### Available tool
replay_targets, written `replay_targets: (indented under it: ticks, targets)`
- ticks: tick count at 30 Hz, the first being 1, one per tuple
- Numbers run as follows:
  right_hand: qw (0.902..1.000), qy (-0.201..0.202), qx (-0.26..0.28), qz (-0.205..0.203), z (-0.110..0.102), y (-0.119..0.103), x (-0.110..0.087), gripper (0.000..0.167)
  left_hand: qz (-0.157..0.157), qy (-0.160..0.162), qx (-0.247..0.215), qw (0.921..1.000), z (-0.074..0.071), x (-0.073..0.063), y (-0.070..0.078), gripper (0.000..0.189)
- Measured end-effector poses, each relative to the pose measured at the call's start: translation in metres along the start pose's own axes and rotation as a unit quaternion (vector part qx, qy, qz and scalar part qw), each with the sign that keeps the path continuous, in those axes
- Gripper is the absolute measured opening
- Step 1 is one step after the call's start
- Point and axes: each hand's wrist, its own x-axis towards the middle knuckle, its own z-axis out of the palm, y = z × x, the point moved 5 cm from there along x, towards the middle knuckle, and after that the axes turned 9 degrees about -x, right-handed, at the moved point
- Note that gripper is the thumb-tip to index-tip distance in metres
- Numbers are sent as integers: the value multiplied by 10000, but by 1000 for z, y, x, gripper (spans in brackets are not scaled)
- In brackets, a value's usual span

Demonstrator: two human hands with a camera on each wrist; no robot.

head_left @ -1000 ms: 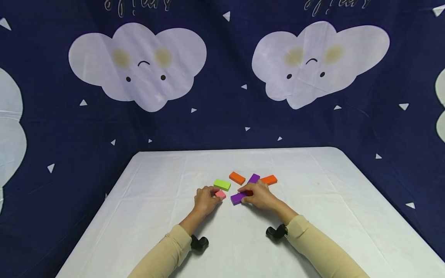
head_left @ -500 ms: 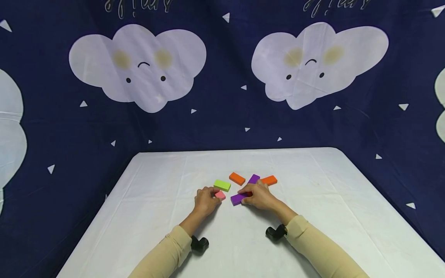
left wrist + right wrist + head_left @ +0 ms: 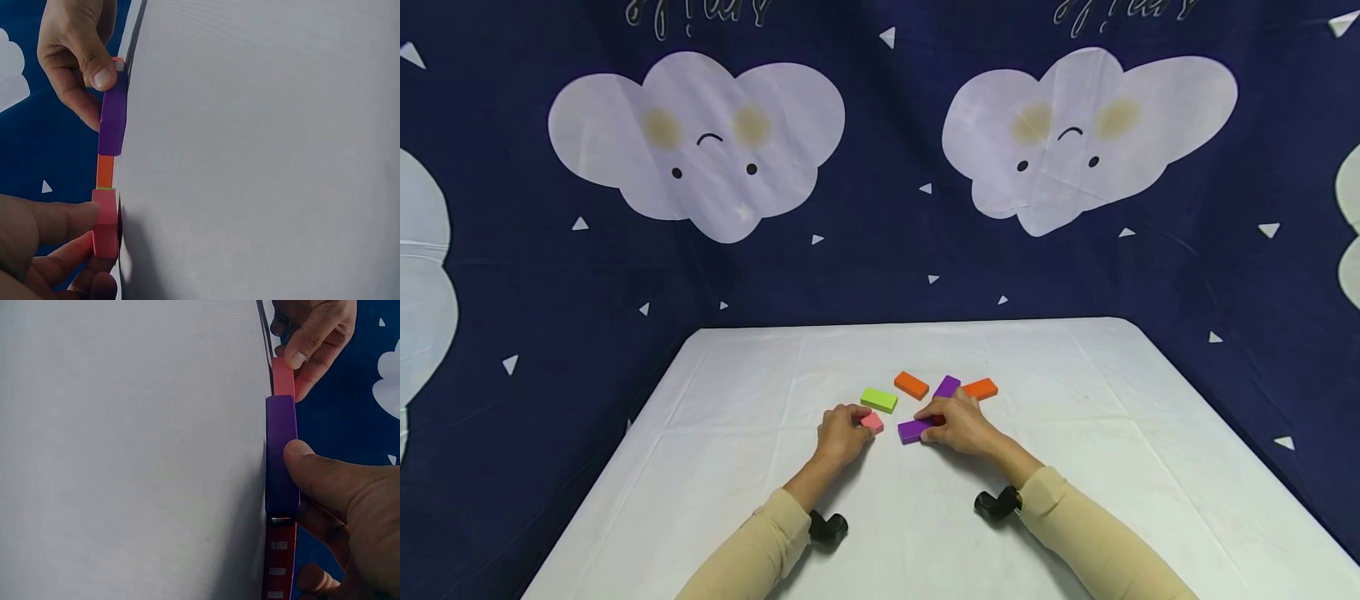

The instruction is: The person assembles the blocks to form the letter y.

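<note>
My left hand (image 3: 841, 433) pinches a small pink block (image 3: 872, 422) between thumb and fingers, low over the white table. In the left wrist view the thumb lies along one side of the pink block (image 3: 105, 225), fingers on the other. A purple block (image 3: 912, 431) is held by my right hand (image 3: 961, 423), to the right of the pink one and a small gap apart. The right wrist view has my thumb against the purple block (image 3: 282, 462). Just beyond its end sits a red block (image 3: 279, 562) with pale marks, mostly covered by the hand in the head view.
Behind the hands lie a lime green block (image 3: 878, 400), an orange block (image 3: 912, 385), a second purple block (image 3: 947, 387) and another orange block (image 3: 981, 389). A dark blue cloth with clouds (image 3: 707, 142) hangs past the table's (image 3: 760, 358) far edge.
My left hand has shifted slightly left with the pink block, widening the gap to the purple one. The right hand stays where it was.
</note>
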Motion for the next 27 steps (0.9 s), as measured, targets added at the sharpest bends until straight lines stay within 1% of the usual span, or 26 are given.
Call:
replay_targets:
  ticks: [7,12,16,22,25,27]
  targets:
    - [9999,137,-36,-10,-1,-2,-7,26,-3,-26,-126,9999,-5,-6,-1,32]
    - [9997,221,-84,-67,-2,-3,-13,27,57,-68,-166,9998,-8,-11,-1,31]
    - [9995,278,-161,-68,-1,-3,-18,27,70,-140,-191,9997,-10,-15,-2,31]
    - [9984,399,-383,80,-1,-4,-25,28,-34,-279,-381,9989,-12,-22,-3,31]
    - [9975,463,-486,202,-3,-5,-29,28,47,-334,-398,9986,-13,-26,-2,31]
    - [9972,481,-504,280,-4,-5,-31,28,36,-390,-431,9983,-13,-28,-2,31]
